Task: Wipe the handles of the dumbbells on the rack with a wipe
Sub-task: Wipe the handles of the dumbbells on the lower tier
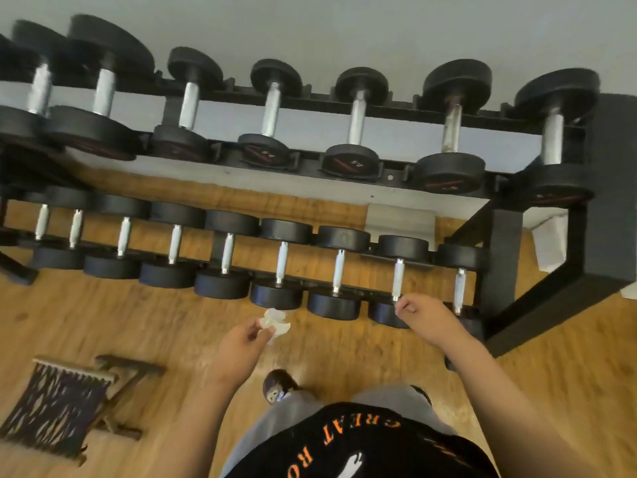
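Your left hand (241,339) has its fingers (261,332) pinched on the crumpled white wipe (275,322), which is up in the air just short of the lower row and touching no handle. Your right hand (422,317) hangs loosely curled, empty as far as the blur lets me judge, right beside a chrome dumbbell handle (398,279).

Careful here: that pinch is thin, so a hard rub could pull the wipe free and drop it. With a small wad on a narrow bar, you might skim only one face, or knock your knuckles on the black round dumbbell heads (339,301).

Looking outward, there's the black steel two-tier rack (499,257), a warm wooden plank floor (138,322) and a plain grey wall (344,29). A folding wooden stool with a woven seat (65,398) sits on the floor to your left.
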`<action>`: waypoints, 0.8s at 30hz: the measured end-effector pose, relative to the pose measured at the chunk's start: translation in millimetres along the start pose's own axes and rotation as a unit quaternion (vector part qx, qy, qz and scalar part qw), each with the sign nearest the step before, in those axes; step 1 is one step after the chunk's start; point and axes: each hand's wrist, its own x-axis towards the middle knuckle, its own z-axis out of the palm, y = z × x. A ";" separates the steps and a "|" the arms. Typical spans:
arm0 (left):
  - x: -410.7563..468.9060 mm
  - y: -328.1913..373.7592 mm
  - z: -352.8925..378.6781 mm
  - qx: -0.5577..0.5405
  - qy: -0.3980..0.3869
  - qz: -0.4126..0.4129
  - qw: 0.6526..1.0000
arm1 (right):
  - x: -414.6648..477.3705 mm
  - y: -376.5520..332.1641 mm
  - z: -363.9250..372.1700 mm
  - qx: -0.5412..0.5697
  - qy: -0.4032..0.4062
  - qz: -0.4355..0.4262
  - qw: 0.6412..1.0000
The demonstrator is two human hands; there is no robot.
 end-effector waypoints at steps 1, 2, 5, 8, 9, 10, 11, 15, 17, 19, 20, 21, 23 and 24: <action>1.5 -16.2 -24.6 0.001 0.010 -0.008 1.000 | 2.2 -24.8 17.2 -0.001 -0.010 -0.010 1.000; 1.8 -30.0 -48.9 -0.001 0.022 -0.016 1.000 | 5.7 -50.2 33.7 -0.008 -0.028 -0.025 0.999; 2.4 -74.4 -118.9 -0.007 0.072 -0.063 0.995 | 16.4 -126.8 75.9 -0.017 -0.102 -0.083 0.991; 1.3 -115.7 -174.0 0.006 0.133 -0.099 0.986 | 21.7 -189.9 104.2 -0.039 -0.129 -0.125 0.983; 2.7 -128.5 -189.0 0.002 0.151 -0.111 0.982 | 28.6 -209.1 112.3 -0.047 -0.132 -0.129 0.982; 4.4 -135.9 -196.0 0.000 0.163 -0.117 0.980 | 33.0 -221.9 115.6 -0.051 -0.129 -0.129 0.982; 6.9 -143.2 -202.6 -0.010 0.175 -0.125 0.977 | 40.3 -237.2 119.5 -0.059 -0.126 -0.135 0.981; 18.0 -169.1 -219.1 -0.062 0.178 -0.150 0.971 | 71.1 -298.9 147.8 -0.117 -0.137 -0.160 0.971; 26.6 -181.1 -222.8 -0.085 0.169 -0.151 0.970 | 85.0 -326.4 169.0 -0.163 -0.137 -0.157 0.964; 40.1 -192.8 -232.9 -0.094 0.149 -0.157 0.972 | 105.9 -352.4 194.0 -0.196 -0.146 -0.153 0.958; 49.3 -198.4 -241.6 -0.089 0.129 -0.161 0.975 | 115.9 -365.4 205.4 -0.203 -0.159 -0.148 0.955; 60.1 -204.1 -253.9 -0.080 0.108 -0.162 0.978 | 125.6 -379.4 215.8 -0.208 -0.172 -0.141 0.952; 87.8 -214.4 -288.7 -0.065 0.094 -0.162 0.980 | 146.2 -412.0 229.1 -0.216 -0.183 -0.132 0.950; 102.8 -216.9 -311.7 -0.068 0.103 -0.168 0.978 | 157.1 -431.1 233.1 -0.217 -0.184 -0.134 0.949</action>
